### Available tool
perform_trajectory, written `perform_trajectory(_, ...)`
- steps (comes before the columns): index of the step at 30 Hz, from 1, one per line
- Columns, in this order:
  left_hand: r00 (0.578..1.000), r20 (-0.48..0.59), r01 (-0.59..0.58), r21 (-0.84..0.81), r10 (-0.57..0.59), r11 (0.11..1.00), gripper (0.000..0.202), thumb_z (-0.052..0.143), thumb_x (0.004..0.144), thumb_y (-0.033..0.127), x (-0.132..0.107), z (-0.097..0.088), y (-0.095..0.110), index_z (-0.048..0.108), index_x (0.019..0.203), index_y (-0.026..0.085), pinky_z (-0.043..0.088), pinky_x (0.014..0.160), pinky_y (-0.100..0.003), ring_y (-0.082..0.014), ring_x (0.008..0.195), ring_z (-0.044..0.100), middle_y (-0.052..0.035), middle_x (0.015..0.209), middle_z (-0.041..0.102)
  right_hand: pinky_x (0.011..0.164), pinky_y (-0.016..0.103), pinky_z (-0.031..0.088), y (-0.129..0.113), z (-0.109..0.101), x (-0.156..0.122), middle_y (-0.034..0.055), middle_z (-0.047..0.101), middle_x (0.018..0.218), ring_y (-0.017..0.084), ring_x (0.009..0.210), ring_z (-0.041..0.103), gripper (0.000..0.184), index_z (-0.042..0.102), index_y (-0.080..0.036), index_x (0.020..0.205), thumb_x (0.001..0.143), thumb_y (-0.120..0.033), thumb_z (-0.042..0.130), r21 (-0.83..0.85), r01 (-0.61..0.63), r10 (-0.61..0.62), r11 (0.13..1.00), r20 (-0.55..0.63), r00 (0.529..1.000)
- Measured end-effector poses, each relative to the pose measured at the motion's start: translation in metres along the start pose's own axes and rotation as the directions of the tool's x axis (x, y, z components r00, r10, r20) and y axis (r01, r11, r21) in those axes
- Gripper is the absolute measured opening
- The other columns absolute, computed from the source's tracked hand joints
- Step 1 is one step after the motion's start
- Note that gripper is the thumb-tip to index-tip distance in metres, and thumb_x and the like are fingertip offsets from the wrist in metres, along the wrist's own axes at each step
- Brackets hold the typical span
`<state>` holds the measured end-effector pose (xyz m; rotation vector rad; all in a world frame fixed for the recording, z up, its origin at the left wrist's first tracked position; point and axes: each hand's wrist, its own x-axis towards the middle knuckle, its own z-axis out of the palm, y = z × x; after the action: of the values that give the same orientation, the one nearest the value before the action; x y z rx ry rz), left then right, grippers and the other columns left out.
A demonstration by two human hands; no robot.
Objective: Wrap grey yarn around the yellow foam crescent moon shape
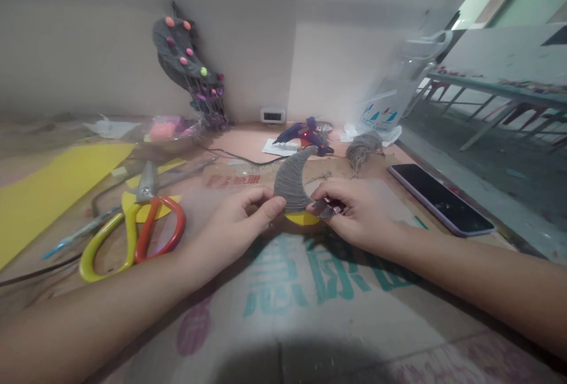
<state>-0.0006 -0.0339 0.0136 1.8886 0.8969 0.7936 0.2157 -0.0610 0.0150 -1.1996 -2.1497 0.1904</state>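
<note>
Over the middle of the work surface is a crescent (290, 183) wrapped in grey yarn, its lower end bare and yellow. My left hand (252, 210) pinches its left edge between thumb and fingers. At the crescent's lower right, my right hand (349, 210) is closed around a small dark red and grey object (334, 207), whose kind I cannot make out. The right fingertips are close against the crescent's edge; whether they grip it too is unclear. Beyond the crescent lies a blue glue gun (301, 131) with a red light showing.
Scissors (133, 224) with yellow and red handles lie left, beside a yellow sheet (66, 180). A phone (440, 198), a grey yarn bundle (364, 150) and a clear jug (394, 88) stand right. Against the wall is a decorated grey crescent (177, 53), near a small digital display (273, 116).
</note>
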Motion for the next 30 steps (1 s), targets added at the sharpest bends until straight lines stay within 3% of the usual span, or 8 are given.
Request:
perform_trajectory(6,1.000,0.011,-0.025,0.064,0.024,0.998,0.026,0.049,0.090,0.033,-0.0017,0.0006,0.0023,0.062,0.072,0.019,0.045,0.068,-0.026,-0.0166,0.074,0.058,-0.0001,0.075,0.064,0.052,0.022,0.033,-0.0049,-0.0028,0.0029,-0.0005,0.056,0.062,0.011,0.056,0.049,0.018,0.057,-0.017,0.069,0.085,-0.023,0.050,0.098,-0.113,0.111,0.989,0.017,0.994)
perform_trajectory(11,0.998,0.012,-0.055,0.045,0.055,0.997,0.021,0.050,0.091,0.027,-0.0012,0.0007,0.0001,0.065,0.080,0.020,0.047,0.077,-0.026,-0.0162,0.083,0.061,-0.0002,0.086,0.069,0.048,0.022,0.031,-0.0039,-0.0021,0.0035,-0.0019,0.050,0.058,0.010,0.051,0.044,0.029,0.050,-0.018,0.066,0.087,-0.037,0.048,0.280,-0.237,0.230,0.930,0.056,0.971)
perform_trajectory(15,0.998,-0.005,-0.067,0.040,0.067,0.997,0.019,0.049,0.092,0.026,-0.0024,0.0002,-0.0016,0.066,0.085,0.020,0.046,0.080,-0.025,-0.0155,0.086,0.061,-0.0001,0.089,0.070,0.048,0.022,0.031,-0.0036,-0.0023,0.0031,-0.0027,0.045,0.058,0.010,0.052,0.042,0.032,0.046,-0.019,0.065,0.087,-0.041,0.048,0.341,-0.241,0.231,0.909,0.069,0.971)
perform_trajectory(20,0.999,0.013,-0.053,0.007,0.053,0.999,0.021,0.049,0.092,0.033,-0.0045,0.0004,0.0010,0.064,0.085,0.020,0.046,0.072,-0.023,-0.0146,0.080,0.060,0.0009,0.084,0.067,0.048,0.022,0.030,-0.0057,-0.0042,0.0036,-0.0037,0.041,0.057,0.009,0.052,0.040,0.034,0.045,-0.019,0.064,0.089,-0.043,0.046,0.349,-0.286,0.278,0.893,0.074,0.958)
perform_trajectory(26,0.998,-0.017,-0.062,0.135,0.065,0.989,0.024,0.053,0.090,0.034,-0.0055,0.0001,0.0064,0.063,0.074,0.019,0.043,0.069,-0.024,-0.0139,0.073,0.058,0.0014,0.075,0.064,0.048,0.023,0.031,-0.0040,-0.0023,0.0040,-0.0027,0.044,0.058,0.010,0.052,0.042,0.035,0.045,-0.019,0.065,0.088,-0.045,0.048,0.354,-0.249,0.230,0.902,0.097,0.968)
perform_trajectory(30,0.995,0.004,-0.097,0.138,0.097,0.986,0.022,0.050,0.090,0.033,-0.0068,-0.0001,0.0048,0.063,0.079,0.019,0.044,0.072,-0.026,-0.0154,0.077,0.059,0.0000,0.080,0.065,0.049,0.023,0.030,-0.0024,-0.0018,0.0047,-0.0029,0.043,0.058,0.010,0.053,0.041,0.034,0.046,-0.019,0.066,0.088,-0.045,0.047,0.359,-0.234,0.214,0.903,0.094,0.972)
